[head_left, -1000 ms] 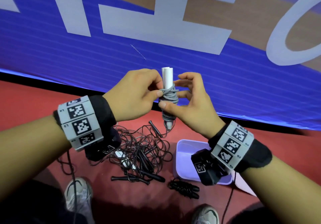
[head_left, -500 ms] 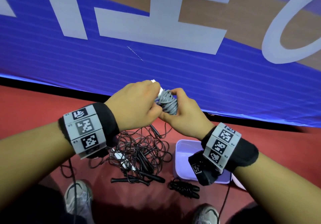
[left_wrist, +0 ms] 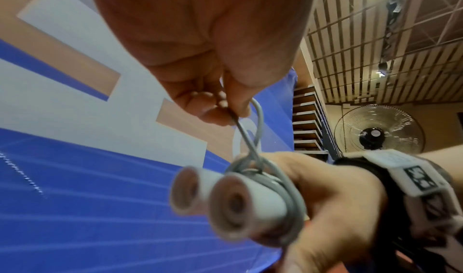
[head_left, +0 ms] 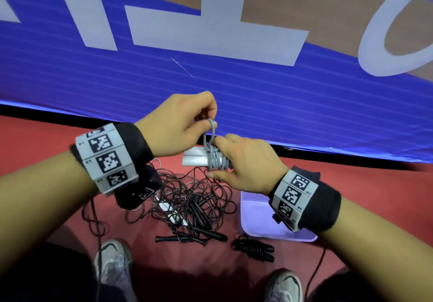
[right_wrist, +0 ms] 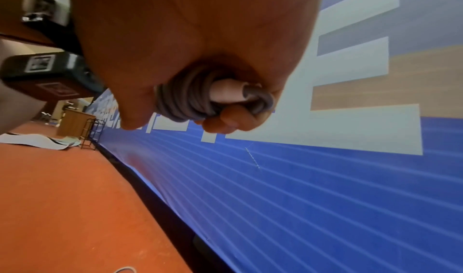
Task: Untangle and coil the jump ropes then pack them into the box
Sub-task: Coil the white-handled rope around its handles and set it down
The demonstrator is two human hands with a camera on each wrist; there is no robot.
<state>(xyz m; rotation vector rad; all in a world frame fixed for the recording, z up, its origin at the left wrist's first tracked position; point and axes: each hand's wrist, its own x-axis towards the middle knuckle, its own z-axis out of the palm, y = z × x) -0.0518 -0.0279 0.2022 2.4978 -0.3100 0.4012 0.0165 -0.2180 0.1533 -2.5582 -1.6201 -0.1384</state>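
- Head view: the right hand (head_left: 246, 163) gripped the grey cord jump rope with white handles (head_left: 210, 160), coiled, above the pale lilac plastic box (head_left: 257, 229). The left hand (head_left: 180, 123) pinched its last loop. Beside the box lay one coiled black rope (head_left: 254, 250) and a black tangle (head_left: 187, 198), unfinished.
- Left wrist view: the fingertips (left_wrist: 220, 107) pinched the loop, seemingly tightening it.
- Right wrist view: the fingers (right_wrist: 233, 120) curled round the coil.

The blue, tan and pale-grey wall banner (head_left: 234, 72) carries very large pale-grey letter shapes, cropped by every view so that no word can be read. The grey wristband on the left wrist (head_left: 106, 158) and the grey wristband on the right wrist (head_left: 294, 198) bear black-and-white square code markers with tiny characters beside them; "R5" and "R4" seem to stand on the right one, the rest too small to tell. The black camera unit (right_wrist: 47, 73) shows another such marker.
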